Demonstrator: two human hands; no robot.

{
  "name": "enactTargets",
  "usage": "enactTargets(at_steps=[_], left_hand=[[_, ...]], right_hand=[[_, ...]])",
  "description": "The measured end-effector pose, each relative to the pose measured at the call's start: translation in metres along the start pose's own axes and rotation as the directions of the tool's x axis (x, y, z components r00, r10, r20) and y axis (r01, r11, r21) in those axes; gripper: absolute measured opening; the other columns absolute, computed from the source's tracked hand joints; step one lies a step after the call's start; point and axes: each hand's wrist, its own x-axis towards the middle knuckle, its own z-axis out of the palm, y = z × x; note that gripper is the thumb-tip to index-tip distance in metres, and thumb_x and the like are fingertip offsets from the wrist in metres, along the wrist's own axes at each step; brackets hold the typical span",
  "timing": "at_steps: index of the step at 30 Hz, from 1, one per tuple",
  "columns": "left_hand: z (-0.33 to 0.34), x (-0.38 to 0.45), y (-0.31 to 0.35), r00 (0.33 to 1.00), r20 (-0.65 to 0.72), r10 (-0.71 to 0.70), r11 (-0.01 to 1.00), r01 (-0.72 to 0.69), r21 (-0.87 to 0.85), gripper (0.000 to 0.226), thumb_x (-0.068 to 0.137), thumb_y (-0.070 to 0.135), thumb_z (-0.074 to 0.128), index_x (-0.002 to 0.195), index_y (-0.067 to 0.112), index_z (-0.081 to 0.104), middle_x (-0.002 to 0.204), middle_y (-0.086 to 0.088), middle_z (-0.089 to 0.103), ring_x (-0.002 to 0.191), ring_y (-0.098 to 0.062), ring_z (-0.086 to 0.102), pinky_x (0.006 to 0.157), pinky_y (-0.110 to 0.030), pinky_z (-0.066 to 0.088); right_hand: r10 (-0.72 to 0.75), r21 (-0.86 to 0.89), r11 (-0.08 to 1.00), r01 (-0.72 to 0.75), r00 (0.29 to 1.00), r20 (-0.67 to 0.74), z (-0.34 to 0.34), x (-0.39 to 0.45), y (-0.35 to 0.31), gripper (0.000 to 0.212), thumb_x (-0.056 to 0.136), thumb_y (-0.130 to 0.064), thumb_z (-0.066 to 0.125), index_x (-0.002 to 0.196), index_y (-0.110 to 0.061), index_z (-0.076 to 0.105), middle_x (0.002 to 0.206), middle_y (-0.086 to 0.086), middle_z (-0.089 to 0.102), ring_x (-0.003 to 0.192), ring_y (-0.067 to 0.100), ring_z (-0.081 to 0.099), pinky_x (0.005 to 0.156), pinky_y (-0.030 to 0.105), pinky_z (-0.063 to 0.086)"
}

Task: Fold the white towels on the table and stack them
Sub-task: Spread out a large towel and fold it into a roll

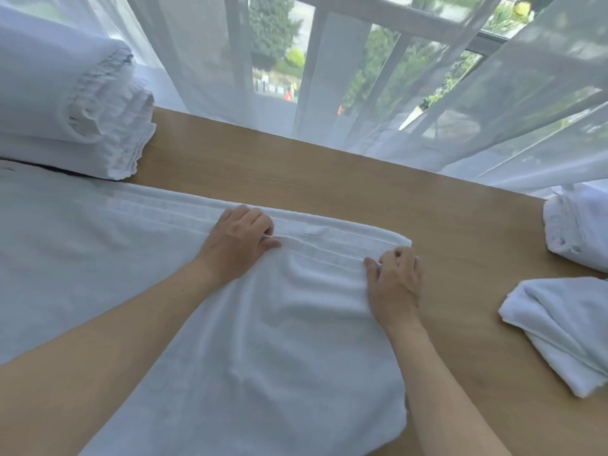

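Note:
A large white towel [296, 340] lies spread flat on the wooden table [329, 166], reaching off the left side of the view. My left hand [238, 241] presses on its far banded edge near the middle, fingers curled onto the cloth. My right hand [394, 281] pinches the towel at its far right corner. A stack of folded white towels [65, 103] sits at the far left of the table.
A loosely folded white towel [566, 327] lies at the right, with another bunched white towel [579, 228] behind it at the table's right edge. Sheer white curtains [493, 103] hang along the table's far edge before a window.

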Motion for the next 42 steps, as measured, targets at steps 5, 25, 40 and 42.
enactTargets(at_steps=[5, 25, 40, 42], left_hand=[[0.007, 0.006, 0.005, 1.000, -0.024, -0.011, 0.997, 0.010, -0.073, 0.032, 0.099, 0.039, 0.049, 0.091, 0.009, 0.059, 0.103, -0.006, 0.070, 0.096, -0.032, 0.062, 0.085, -0.048, 0.049], [0.000, 0.048, -0.002, 0.980, 0.197, 0.003, 0.993, 0.019, -0.113, 0.035, 0.092, 0.044, 0.067, 0.102, 0.012, 0.054, 0.093, 0.003, 0.055, 0.090, -0.023, 0.048, 0.082, -0.038, 0.040], [0.008, 0.064, 0.009, 0.976, 0.196, -0.097, 0.968, 0.138, -0.210, 0.041, 0.096, 0.029, 0.067, 0.075, 0.026, 0.031, 0.061, 0.007, 0.039, 0.063, -0.022, 0.038, 0.060, -0.037, 0.033], [0.011, 0.066, 0.012, 0.972, 0.205, -0.117, 0.976, 0.151, -0.158, 0.037, 0.097, 0.030, 0.064, 0.078, 0.021, 0.034, 0.062, 0.006, 0.042, 0.065, -0.026, 0.043, 0.060, -0.037, 0.034]], right_hand=[[-0.057, -0.012, 0.998, 0.056, 0.993, -0.106, -0.003, 0.027, 0.000, 0.020, 0.093, -0.012, 0.069, 0.084, 0.004, 0.064, 0.098, 0.027, 0.062, 0.087, 0.045, 0.057, 0.072, 0.047, 0.047], [0.050, 0.097, 0.992, -0.075, 0.971, 0.235, -0.035, 0.089, 0.016, 0.035, 0.102, -0.048, 0.048, 0.089, -0.015, 0.045, 0.080, 0.002, 0.058, 0.083, 0.033, 0.054, 0.072, 0.038, 0.030], [0.332, 0.745, 0.447, -0.495, 0.865, 0.376, -0.034, 0.066, 0.025, 0.036, 0.093, -0.022, 0.068, 0.123, -0.027, 0.048, 0.097, -0.001, 0.066, 0.080, 0.015, 0.064, 0.072, 0.030, 0.055], [0.361, 0.724, 0.368, -0.583, 0.808, 0.466, -0.031, 0.059, 0.027, 0.041, 0.092, -0.030, 0.072, 0.124, -0.020, 0.048, 0.111, 0.002, 0.067, 0.097, 0.021, 0.069, 0.085, 0.040, 0.058]])
